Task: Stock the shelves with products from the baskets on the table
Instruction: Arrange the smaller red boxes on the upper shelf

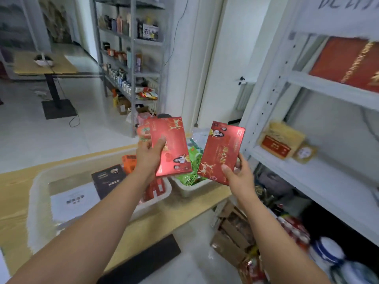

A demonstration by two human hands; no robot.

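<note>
The left red box and the right red box were glossy card with a metallic sheen. At eight o'clock the large basket was matt, milky plastic on a pale wood-grain table. At three o'clock the shelf unit was smooth white-painted metal. At five o'clock lay dull brown cardboard cartons.

Far off to the left, a small table with a tan top stands on a flat black base. A thin black cable loops on the pale floor beside that base. A white radiator stands just below a black door handle, and a flat black panel lies low in the foreground.
</note>
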